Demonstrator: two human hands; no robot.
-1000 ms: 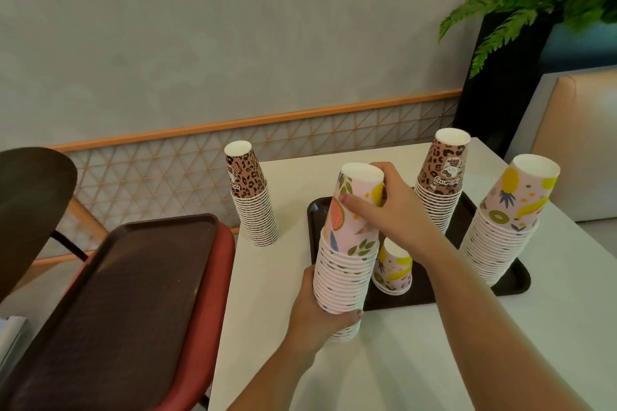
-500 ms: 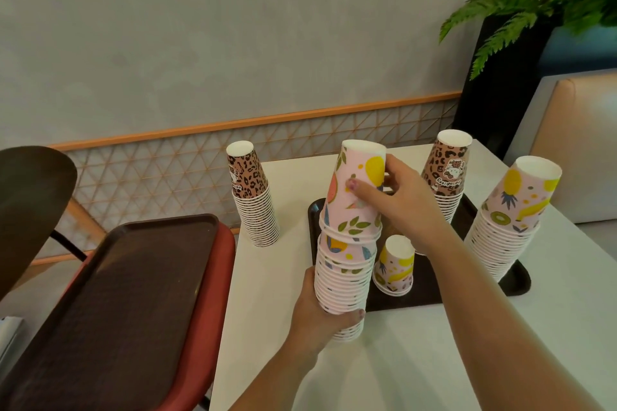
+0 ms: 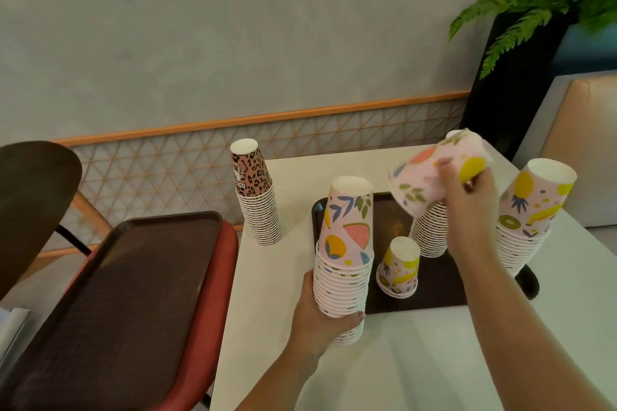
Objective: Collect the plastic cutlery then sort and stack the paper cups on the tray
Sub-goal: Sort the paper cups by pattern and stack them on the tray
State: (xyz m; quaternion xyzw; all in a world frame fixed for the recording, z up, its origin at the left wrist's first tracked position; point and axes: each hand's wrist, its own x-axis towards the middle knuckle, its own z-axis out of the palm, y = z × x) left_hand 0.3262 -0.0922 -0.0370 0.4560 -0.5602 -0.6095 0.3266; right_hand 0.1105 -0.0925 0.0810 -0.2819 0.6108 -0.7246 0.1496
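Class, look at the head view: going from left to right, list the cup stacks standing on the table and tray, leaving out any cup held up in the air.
Leopard-print stack on the table → fruit-print stack gripped by the left hand → small fruit-print stack → stack behind the right hand → tall fruit-print stack.

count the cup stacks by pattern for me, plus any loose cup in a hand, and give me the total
Leopard-print stacks: 2, one on the table, one on the tray, mostly hidden.
Fruit-print stacks: 3, the tall one held by the left hand, a short one, a right one.
Loose fruit-print cup in the right hand: 1.
Total: 6.
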